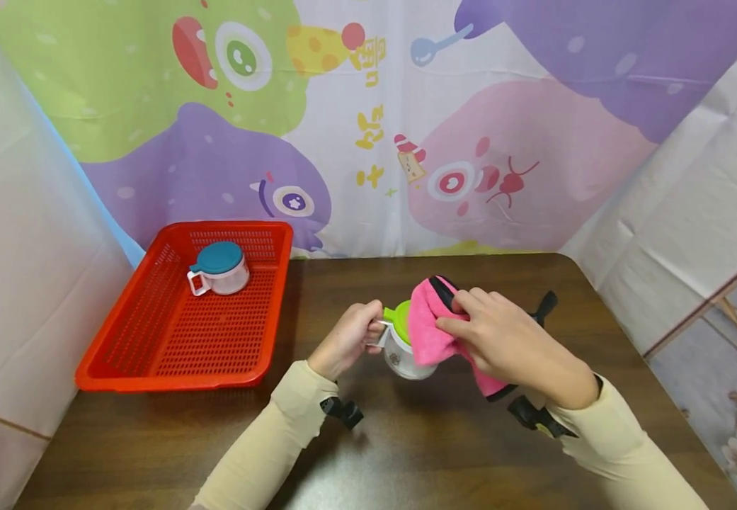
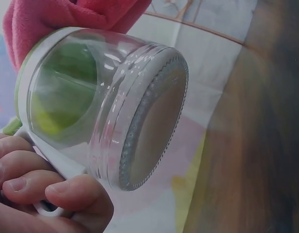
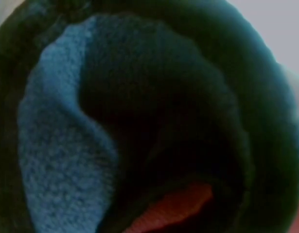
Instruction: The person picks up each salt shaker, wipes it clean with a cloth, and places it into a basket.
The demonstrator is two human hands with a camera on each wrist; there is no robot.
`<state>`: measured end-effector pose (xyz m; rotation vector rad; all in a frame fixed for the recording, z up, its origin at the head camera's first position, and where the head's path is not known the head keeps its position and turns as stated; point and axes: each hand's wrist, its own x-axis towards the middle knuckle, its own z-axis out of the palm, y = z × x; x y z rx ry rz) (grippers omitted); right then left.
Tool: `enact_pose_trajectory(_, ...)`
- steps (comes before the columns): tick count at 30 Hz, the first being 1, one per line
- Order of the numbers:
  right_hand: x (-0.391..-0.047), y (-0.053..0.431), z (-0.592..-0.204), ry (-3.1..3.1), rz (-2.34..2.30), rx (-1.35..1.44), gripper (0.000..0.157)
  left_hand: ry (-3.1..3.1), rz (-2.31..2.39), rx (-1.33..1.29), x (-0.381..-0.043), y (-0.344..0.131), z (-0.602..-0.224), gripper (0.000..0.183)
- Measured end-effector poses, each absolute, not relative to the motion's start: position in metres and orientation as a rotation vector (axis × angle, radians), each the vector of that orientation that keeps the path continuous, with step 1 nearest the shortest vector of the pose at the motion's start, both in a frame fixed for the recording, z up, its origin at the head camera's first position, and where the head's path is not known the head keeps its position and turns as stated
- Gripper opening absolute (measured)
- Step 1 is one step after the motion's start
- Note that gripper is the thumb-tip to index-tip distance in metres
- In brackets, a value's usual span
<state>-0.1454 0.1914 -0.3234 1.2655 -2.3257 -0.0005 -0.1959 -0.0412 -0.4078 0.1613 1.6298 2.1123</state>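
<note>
My left hand [image 1: 353, 333] grips the white handle of a clear glass seasoning jar [image 1: 401, 358] with a green lid [image 1: 398, 320]. The left wrist view shows the jar [image 2: 110, 107] tilted, its ridged base facing the camera and the fingers [image 2: 37, 182] curled round the handle. In my right hand [image 1: 502, 333] is a pink cloth [image 1: 432, 329] with black edging, pinched between thumb and fingers. The cloth lies against the lid and the jar's right side, covering part of both. Folds of the cloth [image 3: 66, 145] fill the right wrist view, hiding the right hand there.
A red plastic basket [image 1: 272, 326] stands on the left of the brown wooden table [image 1: 368, 453]. Inside it sits a similar jar [image 1: 231, 278] with a blue lid. A printed cartoon curtain [image 1: 368, 212] hangs along the table's back edge.
</note>
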Motion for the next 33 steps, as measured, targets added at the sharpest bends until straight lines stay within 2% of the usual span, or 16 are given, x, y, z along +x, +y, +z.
enact_pose_trajectory(15, -0.162, 0.208, -0.337, -2.367, 0.112, 1.199, 0.027, 1.648, 2.084, 0.265, -0.195, -0.044, -0.411, 0.030)
enact_pose_trajectory(33, -0.177, 0.203, -0.341, -2.441, 0.179, 1.185, 0.023, 1.679, 2.013, 0.310, -0.191, -0.043, -0.410, 0.028)
